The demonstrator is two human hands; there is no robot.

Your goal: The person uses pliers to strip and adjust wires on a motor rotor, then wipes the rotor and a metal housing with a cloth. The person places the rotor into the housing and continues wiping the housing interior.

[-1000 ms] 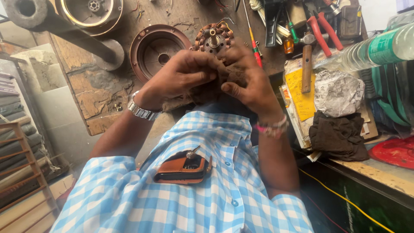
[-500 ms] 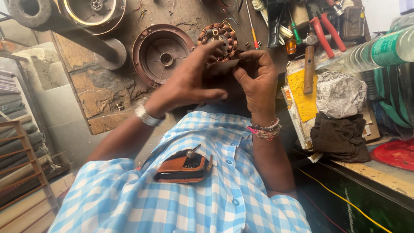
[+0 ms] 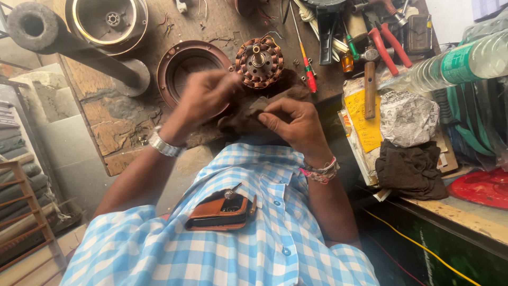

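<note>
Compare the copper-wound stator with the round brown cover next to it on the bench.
The stator is smaller, with copper coils ringed around a shaft sticking up; the cover is wider, a hollow dish with a hole at its centre. The stator shows whole, just beyond the hands; the left hand overlaps the cover's near rim. Both are round and lie on the wooden bench.

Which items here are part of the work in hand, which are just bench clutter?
In hand:
left hand
right hand
dark rag
copper-wound stator

Lying about:
round metal housing
red-handled screwdriver
red pliers
hammer
plastic bottle
crumpled paper
</note>
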